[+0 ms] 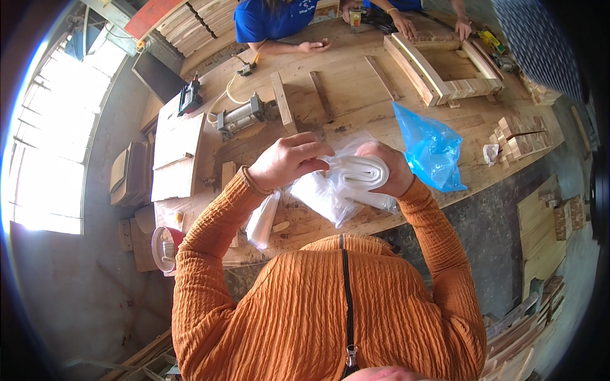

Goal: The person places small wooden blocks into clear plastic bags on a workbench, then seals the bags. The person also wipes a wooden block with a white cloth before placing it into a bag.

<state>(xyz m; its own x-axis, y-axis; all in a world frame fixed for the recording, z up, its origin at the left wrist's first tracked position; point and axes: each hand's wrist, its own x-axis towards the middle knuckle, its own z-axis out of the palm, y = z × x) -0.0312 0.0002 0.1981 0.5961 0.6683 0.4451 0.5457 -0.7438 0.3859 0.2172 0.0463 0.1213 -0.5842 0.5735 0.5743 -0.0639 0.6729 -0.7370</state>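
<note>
My right hand point(395, 170) is wrapped round a thick roll of white plastic bags point(361, 173), its coiled end facing me. To the left, my left hand point(289, 160) has its fingers bent together at the roll's edge, pinching a thin, see-through layer of the plastic. A loose clear plastic bag point(322, 198) hangs below the roll, over the table. Close to my left forearm lies a narrow folded strip of white plastic point(262, 220). A crumpled blue plastic bag point(432, 149) rests on the table just right of my right hand.
The wooden table point(356, 82) bears a metal air cylinder point(241, 117), a black nail gun point(190, 96), wooden slats point(322, 96) and a wooden frame point(438, 70). Two people in blue shirts point(273, 22) are across the table. Small wood blocks point(522, 136) sit at right, a tape dispenser point(166, 247) at left.
</note>
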